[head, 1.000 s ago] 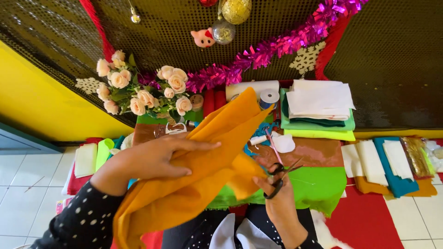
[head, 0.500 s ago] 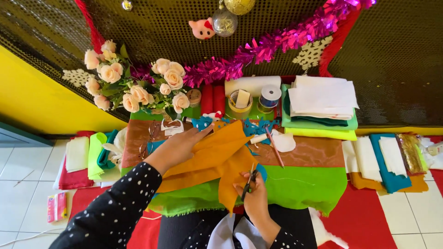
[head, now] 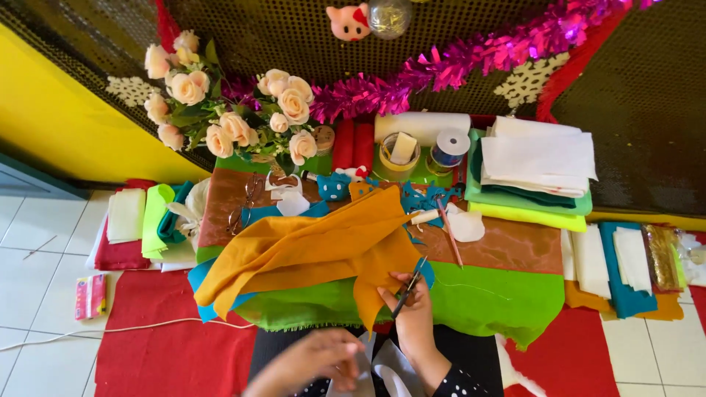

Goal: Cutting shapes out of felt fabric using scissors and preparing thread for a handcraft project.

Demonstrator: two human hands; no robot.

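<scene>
A large piece of mustard-orange felt (head: pixel 309 246) lies crumpled across the low table, over green felt (head: pixel 485 298) and brown felt (head: pixel 507 246). My right hand (head: pixel 410 309) grips a pair of scissors (head: pixel 409 285) at the orange felt's lower right edge, blades pointing up and right. My left hand (head: pixel 312 356) is low near my lap, away from the felt, fingers loosely curled with nothing visibly held.
A bunch of peach artificial roses (head: pixel 235 117) stands at the table's back left. Ribbon spools (head: pixel 447 147), a white roll and stacked felt sheets (head: pixel 533 173) sit at the back right. More felt piles (head: pixel 143 224) lie on the floor to either side, on a red mat.
My left hand has let go of the orange felt and dropped toward my lap. The felt now lies flatter on the table. The scissors have moved to its lower edge.
</scene>
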